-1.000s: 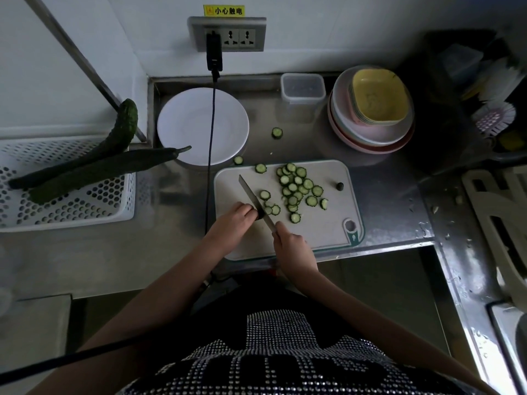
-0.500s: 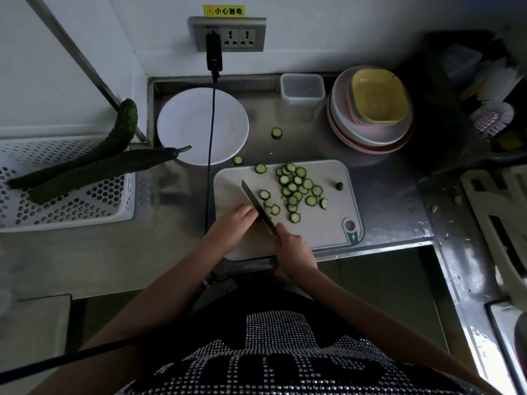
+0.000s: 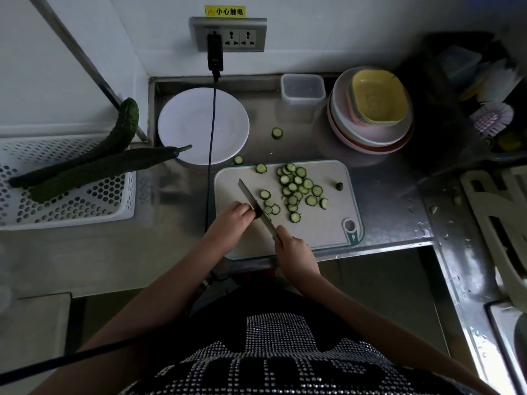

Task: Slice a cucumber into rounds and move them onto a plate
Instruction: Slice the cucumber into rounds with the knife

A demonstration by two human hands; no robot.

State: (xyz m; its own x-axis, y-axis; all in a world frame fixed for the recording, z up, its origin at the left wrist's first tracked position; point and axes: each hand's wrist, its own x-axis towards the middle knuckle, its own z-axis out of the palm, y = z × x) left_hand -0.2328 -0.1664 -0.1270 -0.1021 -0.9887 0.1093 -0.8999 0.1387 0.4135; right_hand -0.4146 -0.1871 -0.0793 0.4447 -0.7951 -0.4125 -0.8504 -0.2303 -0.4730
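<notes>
Both bare forearms extend forward from the lower frame and converge toward the centre. The left hand (image 3: 234,218) lies palm down, fingers curled under, with the knuckles raised and the fingertips bunched at its right edge. The right hand (image 3: 295,250) is closed in a fist around a handle, thumb (image 3: 282,232) extended forward along the top. The right wrist is straight and angled up and to the left. The two hands are near each other, not touching.
</notes>
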